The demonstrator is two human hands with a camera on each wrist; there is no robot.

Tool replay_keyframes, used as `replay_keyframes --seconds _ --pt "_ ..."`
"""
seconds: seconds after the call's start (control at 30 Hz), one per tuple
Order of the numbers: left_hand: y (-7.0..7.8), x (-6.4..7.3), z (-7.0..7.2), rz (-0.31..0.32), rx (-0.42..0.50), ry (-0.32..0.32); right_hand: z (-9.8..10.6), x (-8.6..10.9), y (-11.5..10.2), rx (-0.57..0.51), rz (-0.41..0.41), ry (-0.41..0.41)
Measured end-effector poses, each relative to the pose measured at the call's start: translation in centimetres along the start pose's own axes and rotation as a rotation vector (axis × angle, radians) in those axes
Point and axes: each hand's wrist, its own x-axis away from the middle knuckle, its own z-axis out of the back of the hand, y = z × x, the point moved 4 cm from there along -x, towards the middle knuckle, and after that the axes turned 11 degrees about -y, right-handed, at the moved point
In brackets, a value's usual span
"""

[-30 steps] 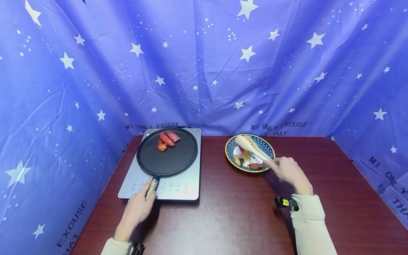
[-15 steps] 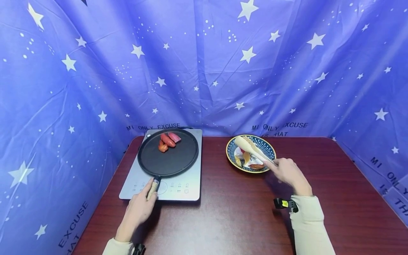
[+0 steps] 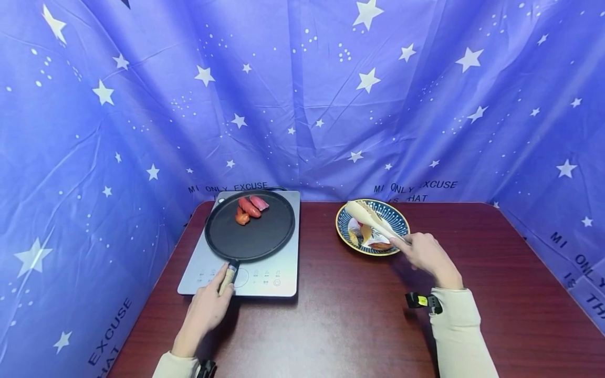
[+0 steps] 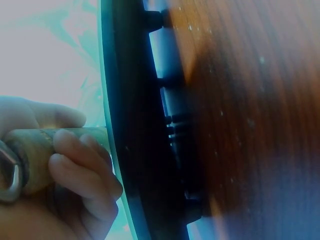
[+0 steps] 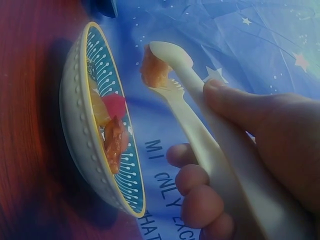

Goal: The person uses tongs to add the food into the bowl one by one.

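Observation:
My left hand (image 3: 208,304) grips the wooden handle (image 3: 227,281) of a flat black pan (image 3: 250,239); in the left wrist view the fingers wrap round that handle. Three reddish food pieces (image 3: 249,207) lie near the pan's far edge. On the right, my right hand (image 3: 427,254) holds cream-coloured tongs (image 3: 375,223) over a blue patterned bowl (image 3: 399,218). The right wrist view shows an orange-brown food piece (image 5: 155,67) between the tong tips, raised off the bowl. Several other pieces, among them a brown one (image 5: 116,145) and a pink one (image 5: 114,106), sit in the bowl.
The pan stands on a silver induction cooktop (image 3: 194,278) at the table's left. A dark red wooden table (image 3: 321,310) stretches between cooktop and bowl and in front of them. A blue star-printed curtain (image 3: 302,94) hangs behind and at both sides.
The tong tips have shifted slightly to the left over the bowl. My left hand keeps its grip on the pan handle, and the pan stays in place.

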Motion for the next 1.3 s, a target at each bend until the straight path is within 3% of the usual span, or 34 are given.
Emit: replay_keyframes --seconds 0.57,1.3 --pt "0.0 0.0 -0.1 0.004 -0.003 -0.007 0.6 0.2 -0.9 -0.023 0.015 -0.006" --pt "0.0 0.0 -0.1 0.007 0.005 -0.011 1.1 -0.9 -4.5 -0.037 0.079 -0.012"
